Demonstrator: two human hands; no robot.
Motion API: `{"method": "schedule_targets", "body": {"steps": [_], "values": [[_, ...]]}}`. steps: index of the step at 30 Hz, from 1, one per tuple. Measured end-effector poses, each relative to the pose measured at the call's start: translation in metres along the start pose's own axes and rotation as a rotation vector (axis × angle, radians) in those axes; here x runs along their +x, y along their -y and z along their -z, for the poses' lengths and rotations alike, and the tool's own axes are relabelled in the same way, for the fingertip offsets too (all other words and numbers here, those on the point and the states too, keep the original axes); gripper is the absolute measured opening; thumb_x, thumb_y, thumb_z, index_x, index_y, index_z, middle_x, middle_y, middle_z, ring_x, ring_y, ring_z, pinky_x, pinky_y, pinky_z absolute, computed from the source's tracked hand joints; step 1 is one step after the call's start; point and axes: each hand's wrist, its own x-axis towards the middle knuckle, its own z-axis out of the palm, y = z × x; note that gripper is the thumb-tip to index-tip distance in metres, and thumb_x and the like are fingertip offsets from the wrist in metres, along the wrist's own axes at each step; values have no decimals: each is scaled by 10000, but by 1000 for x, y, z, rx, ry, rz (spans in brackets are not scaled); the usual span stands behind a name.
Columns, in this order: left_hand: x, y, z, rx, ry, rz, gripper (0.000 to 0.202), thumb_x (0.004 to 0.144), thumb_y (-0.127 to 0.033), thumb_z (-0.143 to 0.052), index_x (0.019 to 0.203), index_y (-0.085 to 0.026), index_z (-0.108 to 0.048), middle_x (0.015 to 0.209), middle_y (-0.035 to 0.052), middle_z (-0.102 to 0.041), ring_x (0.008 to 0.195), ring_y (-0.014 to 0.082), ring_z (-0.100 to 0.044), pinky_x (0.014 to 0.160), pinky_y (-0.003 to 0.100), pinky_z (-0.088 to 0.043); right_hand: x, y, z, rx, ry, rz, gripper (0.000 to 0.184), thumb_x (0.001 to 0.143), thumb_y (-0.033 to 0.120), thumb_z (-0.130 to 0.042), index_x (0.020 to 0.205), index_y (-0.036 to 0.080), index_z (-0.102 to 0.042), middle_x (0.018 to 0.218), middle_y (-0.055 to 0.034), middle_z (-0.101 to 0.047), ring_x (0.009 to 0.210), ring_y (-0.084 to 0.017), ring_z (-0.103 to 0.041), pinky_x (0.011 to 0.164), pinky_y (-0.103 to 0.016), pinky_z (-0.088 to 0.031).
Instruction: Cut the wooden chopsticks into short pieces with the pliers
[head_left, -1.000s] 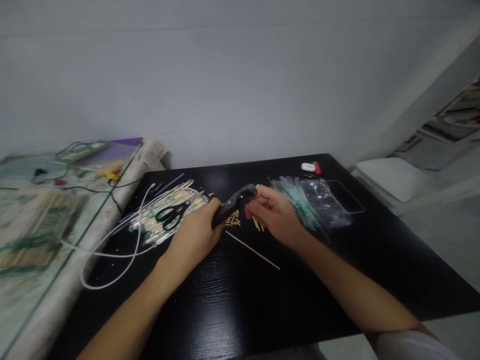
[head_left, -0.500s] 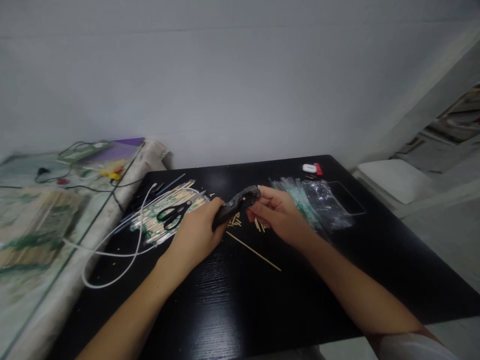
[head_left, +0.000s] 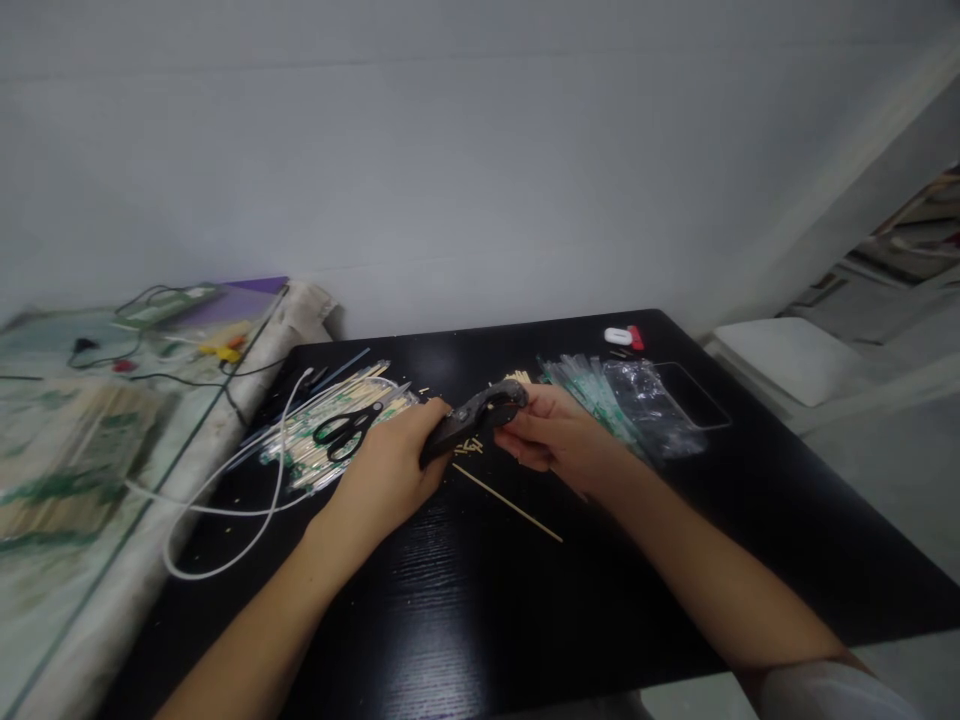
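My left hand (head_left: 397,445) is closed round the handle of a black hand tool (head_left: 469,418) with a curved, hooked head, which looks like a cutter. Close against that head, the fingers of my right hand (head_left: 551,432) are pinched together; what they hold is mostly hidden. A small pale tip shows in the tool's head. Short cut pieces of wooden stick (head_left: 469,447) lie on the table beneath the tool, with more pale pieces (head_left: 517,377) behind it. One long thin wooden stick (head_left: 510,503) rests in front of both hands.
Black-handled scissors (head_left: 349,430) lie on wrapped chopsticks (head_left: 300,455) at left, beside a looped white cable (head_left: 169,545). Clear and green wrappers (head_left: 589,385), crumpled clear plastic (head_left: 645,390), a dark phone-like rectangle (head_left: 694,395) and a white case (head_left: 618,336) are on the right.
The black tool's head has dipped slightly, and my right hand has moved slightly down with it. Pale stick pieces behind the tool now show. My left hand keeps its hold.
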Motion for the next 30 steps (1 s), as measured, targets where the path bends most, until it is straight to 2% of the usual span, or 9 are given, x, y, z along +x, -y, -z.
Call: {"method": "schedule_targets", "body": {"steps": [7,11,15,19,30], "values": [[0,5,-2,65,9,19,114,879,-123,-552,870,-230,-515,757,-12,-604,672,176,-586,624,261,-388,2,-5,2,-7,-57,-20,271,897,393,-755,822,186,-598,616,61,-529,422,-36,-243,365,-205,-122],[4,8,-1,111,-2,25,105,877,-136,-563,921,-229,-542,785,2,-625,684,192,-593,638,273,-398,2,-4,0,-123,-132,93,261,909,391,-744,822,170,-636,651,34,-607,432,-35,-339,383,-200,-204],[5,10,-2,123,-33,45,113,875,-148,-574,961,-219,-555,814,19,-637,711,204,-606,662,285,-422,2,-5,-6,-211,-253,152,240,846,369,-809,895,169,-686,748,-9,-693,489,-55,-476,418,-204,-303],[3,9,-3,113,-51,55,86,891,-166,-559,963,-214,-560,839,29,-646,730,208,-615,685,296,-446,2,-8,-8,-247,-333,221,261,816,376,-834,859,167,-682,740,-16,-705,493,-64,-492,430,-217,-334],[0,6,1,52,-35,5,154,920,-204,-540,1063,-205,-598,946,52,-685,797,216,-639,756,337,-496,0,-4,-5,-183,-174,173,273,857,386,-800,832,169,-637,686,1,-681,467,-52,-417,424,-219,-257]]}}
